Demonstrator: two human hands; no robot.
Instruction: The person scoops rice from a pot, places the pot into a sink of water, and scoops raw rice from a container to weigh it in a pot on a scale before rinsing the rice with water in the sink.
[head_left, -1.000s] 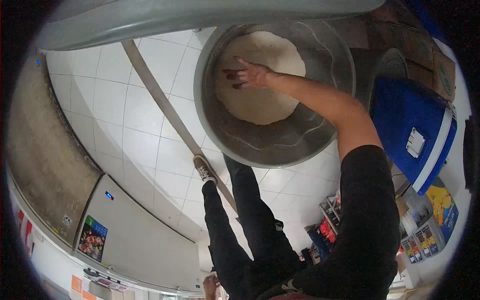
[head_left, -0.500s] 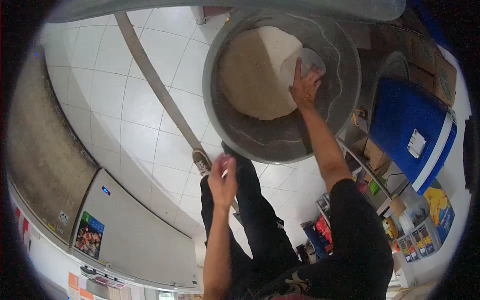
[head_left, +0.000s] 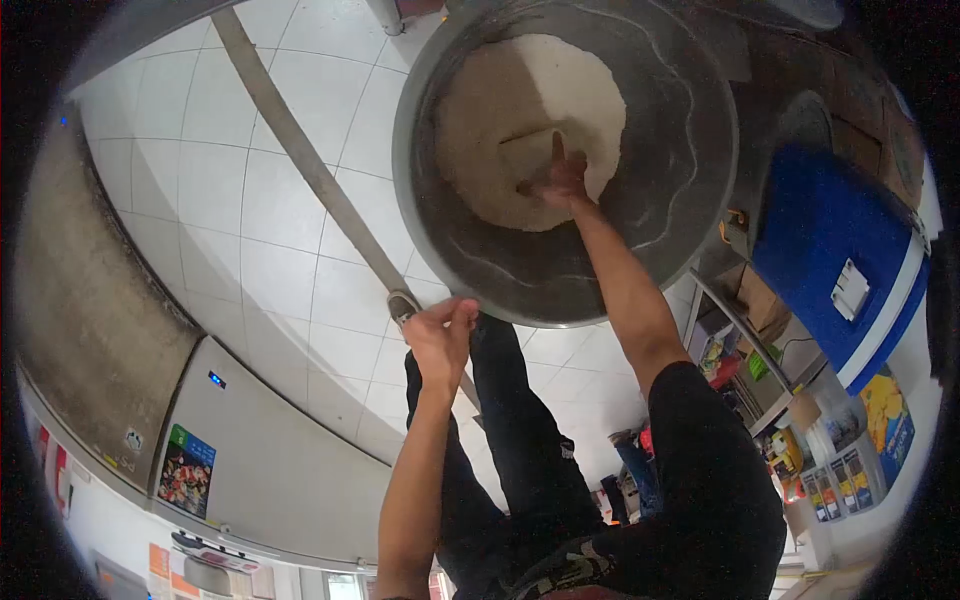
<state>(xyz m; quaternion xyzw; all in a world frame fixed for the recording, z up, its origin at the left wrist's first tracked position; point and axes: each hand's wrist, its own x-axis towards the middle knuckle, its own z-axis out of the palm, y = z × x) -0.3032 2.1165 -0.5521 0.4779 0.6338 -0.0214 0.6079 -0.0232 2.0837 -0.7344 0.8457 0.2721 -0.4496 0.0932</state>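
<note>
A large round grey bin [head_left: 655, 250] stands before me, with a pale, loose, rice-like grain [head_left: 590, 85] in its bottom. My right hand [head_left: 565, 182] reaches down inside it, index finger stretched forward and the other fingers bent. It grips a translucent plastic bowl [head_left: 535, 160], which is pushed into the grain and hard to make out in the shadow. Outside the bin, near its front rim, my left hand [head_left: 443, 340] hangs in the air over my leg. Its fingers are curled in with the thumb against them, and nothing shows in it.
White floor tiles [head_left: 285, 200] lie to the left, crossed by a long pale strip [head_left: 300, 150]. A white chest-like appliance [head_left: 270, 450] is at lower left. To the right are a blue container [head_left: 820, 240] and shelves with packets [head_left: 840, 485].
My right hand has moved left and toward me, taking the bowl from the bin's right side into the grain. My left hand has curled tighter. The view has shifted slightly.
</note>
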